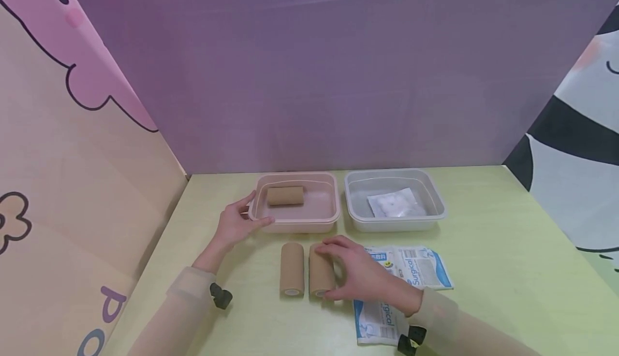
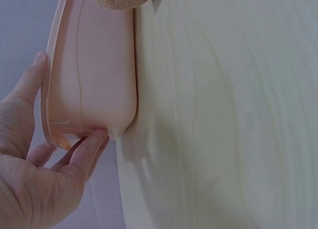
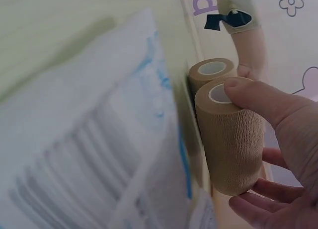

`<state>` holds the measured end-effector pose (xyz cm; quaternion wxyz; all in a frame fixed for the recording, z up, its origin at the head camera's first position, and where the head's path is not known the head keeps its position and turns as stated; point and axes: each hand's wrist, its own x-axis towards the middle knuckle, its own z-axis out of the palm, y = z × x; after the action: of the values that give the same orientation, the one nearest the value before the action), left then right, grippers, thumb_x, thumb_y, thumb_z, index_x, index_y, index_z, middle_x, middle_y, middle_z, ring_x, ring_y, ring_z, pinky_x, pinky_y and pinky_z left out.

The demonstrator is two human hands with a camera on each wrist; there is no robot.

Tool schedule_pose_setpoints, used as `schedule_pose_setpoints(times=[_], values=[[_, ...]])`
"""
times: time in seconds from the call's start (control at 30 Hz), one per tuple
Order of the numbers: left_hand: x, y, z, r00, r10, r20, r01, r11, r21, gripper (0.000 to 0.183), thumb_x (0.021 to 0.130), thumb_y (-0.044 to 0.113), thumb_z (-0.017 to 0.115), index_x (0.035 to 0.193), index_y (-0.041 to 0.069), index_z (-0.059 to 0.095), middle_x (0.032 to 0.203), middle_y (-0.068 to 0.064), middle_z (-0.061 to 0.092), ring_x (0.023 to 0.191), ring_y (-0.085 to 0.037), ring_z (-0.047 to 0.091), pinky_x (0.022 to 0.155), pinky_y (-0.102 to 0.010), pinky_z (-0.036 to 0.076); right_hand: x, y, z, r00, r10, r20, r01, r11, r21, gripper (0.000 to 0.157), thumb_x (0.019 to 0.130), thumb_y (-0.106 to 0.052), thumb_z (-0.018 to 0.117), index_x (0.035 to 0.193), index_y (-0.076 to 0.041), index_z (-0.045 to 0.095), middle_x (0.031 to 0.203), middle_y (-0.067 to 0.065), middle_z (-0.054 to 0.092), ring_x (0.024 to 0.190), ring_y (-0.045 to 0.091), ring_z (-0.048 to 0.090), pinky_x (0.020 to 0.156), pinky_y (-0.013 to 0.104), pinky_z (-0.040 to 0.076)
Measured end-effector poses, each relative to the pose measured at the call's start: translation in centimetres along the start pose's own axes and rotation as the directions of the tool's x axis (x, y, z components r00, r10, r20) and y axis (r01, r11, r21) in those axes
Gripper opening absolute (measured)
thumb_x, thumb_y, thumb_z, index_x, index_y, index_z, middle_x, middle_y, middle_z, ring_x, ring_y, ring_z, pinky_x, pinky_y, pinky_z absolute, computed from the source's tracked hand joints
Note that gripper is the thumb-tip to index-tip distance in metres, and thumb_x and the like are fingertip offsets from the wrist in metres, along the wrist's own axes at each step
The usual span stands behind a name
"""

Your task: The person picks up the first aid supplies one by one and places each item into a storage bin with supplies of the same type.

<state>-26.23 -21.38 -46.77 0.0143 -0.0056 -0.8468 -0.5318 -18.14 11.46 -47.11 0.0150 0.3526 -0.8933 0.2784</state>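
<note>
The right sleeve (image 1: 474,326) lies nearest, slanting in from the lower right over a white-and-blue packet (image 1: 379,324) on the counter (image 1: 512,259). Out of it the right hand (image 1: 365,276) reaches inward, wrist low, back of the hand upward. Its fingers pinch a tan roll (image 1: 319,273) end to end: the thumb (image 3: 266,101) presses the near end beside the pale core, the other fingertips are curled at the far end, and a gap shows between palm and roll. That roll is just beside a second roll (image 1: 292,269), in front of the pink tray (image 1: 323,201).

The left sleeve (image 1: 171,313) rises from the lower left. There the left hand (image 1: 235,227) grips the tray's left end, thumb along the front corner, fingers bent under the rim. Inside that tray, a third roll (image 1: 285,196) lies crosswise. The grey tray (image 1: 360,190) stands to the right.
</note>
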Motion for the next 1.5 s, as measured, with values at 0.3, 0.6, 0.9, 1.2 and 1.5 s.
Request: schedule_pose_setpoints(times=[0.3, 0.6, 0.9, 1.2, 1.5], values=[[-0.1, -0.1, -0.1, 1.000, 0.009, 0.003, -0.009, 1.000, -0.001, 0.097, 0.079, 0.025, 0.097, 0.161, 0.012, 0.047, 0.136, -0.029, 0.069, 0.108, -0.032, 0.077, 0.073, -0.022, 0.059, -0.3, -1.0, -1.4, 1.000, -0.016, -0.027, 0.017, 0.999, 0.050, 0.085, 0.067, -0.042, 0.101, 0.141, -0.019, 0.067, 0.141, -0.004, 0.064, 0.129, 0.020, 0.063, 0.107, 0.046, 0.056], [0.0, 0.0, 0.0, 1.000, -0.008, 0.005, 0.008, 1.000, -0.016, 0.097, 0.078, 0.023, 0.097, 0.161, 0.012, 0.047, 0.135, -0.029, 0.070, 0.100, -0.027, 0.076, 0.070, -0.023, 0.058, -0.2, -1.5, -2.9, 1.000, -0.013, -0.020, 0.016, 0.987, 0.157, 0.081, 0.069, -0.045, 0.100, 0.138, -0.018, 0.068, 0.139, -0.006, 0.063, 0.127, 0.018, 0.063, 0.098, 0.036, 0.061], [0.1, -0.2, 0.0, 1.000, 0.014, 0.012, -0.014, 1.000, -0.012, 0.097, 0.079, 0.025, 0.097, 0.161, 0.011, 0.047, 0.139, -0.030, 0.067, 0.113, -0.036, 0.075, 0.075, -0.024, 0.060, 0.2, -1.7, -5.1, 0.999, -0.009, -0.052, 0.021, 0.972, 0.234, 0.081, 0.069, -0.035, 0.102, 0.140, -0.017, 0.067, 0.138, -0.001, 0.062, 0.128, 0.021, 0.062, 0.100, 0.035, 0.061], [0.1, -0.3, -0.1, 1.000, 0.015, 0.011, -0.015, 1.000, -0.009, 0.097, 0.079, 0.025, 0.097, 0.161, 0.011, 0.047, 0.141, -0.029, 0.066, 0.118, -0.039, 0.073, 0.074, -0.025, 0.060, 2.2, -0.6, -7.7, 0.991, -0.030, -0.133, 0.049, 0.988, 0.148, 0.081, 0.067, -0.035, 0.103, 0.138, -0.015, 0.068, 0.139, 0.004, 0.064, 0.129, 0.026, 0.064, 0.098, 0.036, 0.061], [0.1, -0.4, -0.3, 0.999, 0.030, 0.011, -0.030, 0.999, -0.011, 0.095, 0.079, 0.025, 0.096, 0.160, 0.011, 0.048, 0.136, -0.029, 0.070, 0.102, -0.028, 0.076, 0.070, -0.023, 0.058, 5.2, 0.7, -10.2, 0.992, 0.015, -0.123, -0.007, 0.998, 0.070, 0.084, 0.069, -0.040, 0.102, 0.141, -0.016, 0.066, 0.138, 0.003, 0.065, 0.129, 0.027, 0.065, 0.100, 0.039, 0.061]])
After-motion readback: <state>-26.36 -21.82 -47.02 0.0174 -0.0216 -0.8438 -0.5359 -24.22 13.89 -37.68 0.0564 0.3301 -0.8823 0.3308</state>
